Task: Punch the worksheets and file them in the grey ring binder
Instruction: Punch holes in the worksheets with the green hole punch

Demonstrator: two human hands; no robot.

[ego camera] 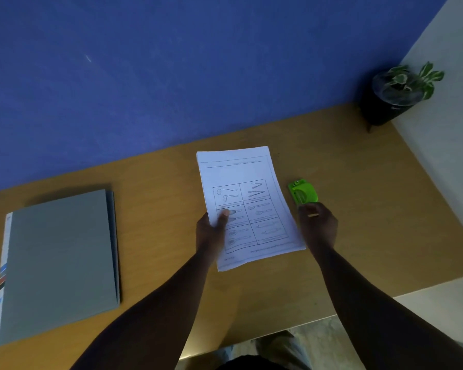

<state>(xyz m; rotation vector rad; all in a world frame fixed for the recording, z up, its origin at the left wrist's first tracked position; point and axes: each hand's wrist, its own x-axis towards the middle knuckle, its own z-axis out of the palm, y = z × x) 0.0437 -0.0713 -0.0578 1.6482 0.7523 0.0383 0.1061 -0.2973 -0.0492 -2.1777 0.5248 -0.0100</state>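
Worksheets [247,206]: a thin stack of printed sheets at the middle of the wooden desk [358,182], slightly skewed, its long right edge turned toward the punch. That edge looks like the one meant for holes, which would explain the stack being brought beside the tool, not the binder.

Left hand [211,232]: grips the stack at its near left edge, thumb on top over the printed grid and fingers underneath. The hold seems meant to keep the sheets squared and lifted enough to steer.

Right hand [318,225]: fingers curled, at the near end of the green hole punch [304,193]. Whether it actually grasps the punch or only touches it, I cannot tell; the fingertips are hidden behind the knuckles.

Green hole punch: lies on the desk just right of the stack, apart from the paper edge.

Grey ring binder [59,263]: closed and flat, well apart on the left, its spine label toward the left edge. Probably parked there until punching is done.

Potted plant [401,92]: far right corner, against the blue wall [171,76], out of the working area.

Stage: judged from the layout, punching is not yet done.
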